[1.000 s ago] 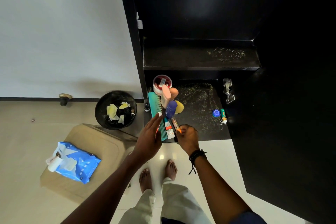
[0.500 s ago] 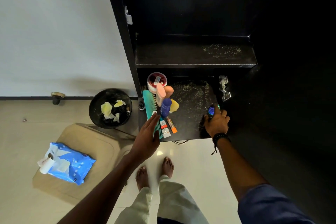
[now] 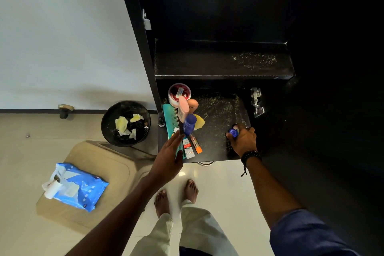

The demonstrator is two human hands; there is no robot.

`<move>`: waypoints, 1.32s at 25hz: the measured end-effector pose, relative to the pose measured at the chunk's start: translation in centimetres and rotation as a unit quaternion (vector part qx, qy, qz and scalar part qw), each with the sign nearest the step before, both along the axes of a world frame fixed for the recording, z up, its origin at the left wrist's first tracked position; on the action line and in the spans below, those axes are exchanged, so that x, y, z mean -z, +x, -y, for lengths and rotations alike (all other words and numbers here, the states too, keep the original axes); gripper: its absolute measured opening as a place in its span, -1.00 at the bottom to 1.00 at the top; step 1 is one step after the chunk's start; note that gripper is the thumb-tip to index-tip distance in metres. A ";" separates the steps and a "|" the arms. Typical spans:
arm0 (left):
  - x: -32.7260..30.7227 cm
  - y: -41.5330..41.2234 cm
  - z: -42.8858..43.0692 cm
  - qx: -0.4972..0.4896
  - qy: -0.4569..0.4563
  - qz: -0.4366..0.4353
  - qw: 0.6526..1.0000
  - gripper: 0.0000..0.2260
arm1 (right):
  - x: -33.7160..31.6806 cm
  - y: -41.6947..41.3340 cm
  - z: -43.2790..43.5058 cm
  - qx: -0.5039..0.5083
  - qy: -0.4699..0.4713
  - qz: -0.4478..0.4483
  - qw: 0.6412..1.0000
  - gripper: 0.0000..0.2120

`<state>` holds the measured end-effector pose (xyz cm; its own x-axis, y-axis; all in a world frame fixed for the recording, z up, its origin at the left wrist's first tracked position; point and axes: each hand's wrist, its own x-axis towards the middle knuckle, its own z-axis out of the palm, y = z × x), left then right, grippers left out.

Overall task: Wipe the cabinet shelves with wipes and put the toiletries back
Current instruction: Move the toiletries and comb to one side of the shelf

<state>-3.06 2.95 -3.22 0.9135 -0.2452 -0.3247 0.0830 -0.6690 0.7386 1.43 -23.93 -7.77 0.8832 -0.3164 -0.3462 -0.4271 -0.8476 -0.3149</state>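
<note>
- The black cabinet [image 3: 207, 6] stands open, with 2 shelves in view.
- The upper shelf [image 3: 207, 62] is bare and has light specks near its right end.
- The lower shelf [image 3: 218, 114] holds the toiletries, and most of them crowd its left side.
- At the back left corner of the lower shelf sits a round red tub [image 3: 179, 93].
- Just in front of the tub stand a pink bottle [image 3: 183, 108], a peach bottle [image 3: 193, 105] and a blue bottle [image 3: 189, 124], all close together.
- A yellow thing [image 3: 200, 121] peeks out just to the right of the blue bottle.
- A teal comb [image 3: 170, 118] lies along the left edge of the lower shelf.
- 2 small tubes lie near the front edge: a white and red tube [image 3: 188, 148] and an orange tube [image 3: 196, 144].
- The left hand [image 3: 169, 157] is flat and open over the front left corner of the lower shelf, and its grip has hold of nothing.
- The right hand [image 3: 243, 141] is near the front right corner of the lower shelf, with its grip closed around a small blue-capped item [image 3: 233, 132].
- A black bracelet [image 3: 251, 156] is on the right wrist.
- On the floor to the left stands a black bin [image 3: 124, 123] with crumpled yellow wipes inside.
- A blue pack of wipes [image 3: 76, 187] lies on a tan board [image 3: 99, 162] on the floor.
</note>
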 end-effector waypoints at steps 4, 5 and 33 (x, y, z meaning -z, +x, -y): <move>0.1 -0.4 0.3 0.004 0.007 0.011 1.000 -0.46 | -0.2 -1.2 -1.2 -0.003 0.098 0.011 0.995 -0.59; 0.1 -0.5 0.3 0.002 0.006 0.012 1.000 -0.46 | -0.1 -1.5 -1.8 0.000 0.125 0.010 0.992 -0.61; 1.3 -2.7 -1.6 -0.013 0.001 -0.024 1.000 -0.49 | -0.6 -3.9 -7.8 0.010 0.224 0.062 0.973 -0.48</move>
<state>-5.79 4.50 -4.56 0.9033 -0.2202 -0.3681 0.1353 -0.6681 0.7317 -2.45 -16.08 -7.18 0.9221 -0.1757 -0.3448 -0.3774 -0.6051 -0.7011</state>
